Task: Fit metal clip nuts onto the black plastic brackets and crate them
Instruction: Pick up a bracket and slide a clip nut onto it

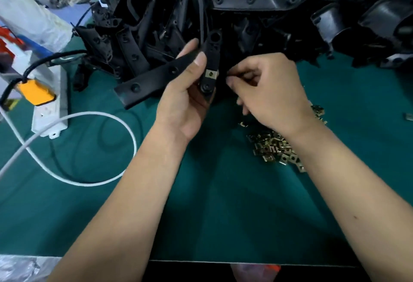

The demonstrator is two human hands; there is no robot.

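The left hand [185, 94] gripped a black plastic bracket [165, 73], thumb pressed on its upper face and fingers curled behind it. The bracket was held above the desk [223, 203], one long arm slanting down to the left and a shorter arm standing nearly upright. A brass-coloured clip nut [211, 74] sat on that upright arm, just right of the thumb. The right hand [268, 89] hovered close beside the bracket's right edge, fingers curled with thumb and forefinger pinched together; whether they held anything could not be told. Below the right wrist a loose heap of clip nuts [277, 149] lay on the green desk. Behind both hands rose a large pile of black brackets [245, 9]. To the left lay a white power strip [50, 111] with an orange plug [36, 91] in it, and a white cable [89, 147] looped across the desk.
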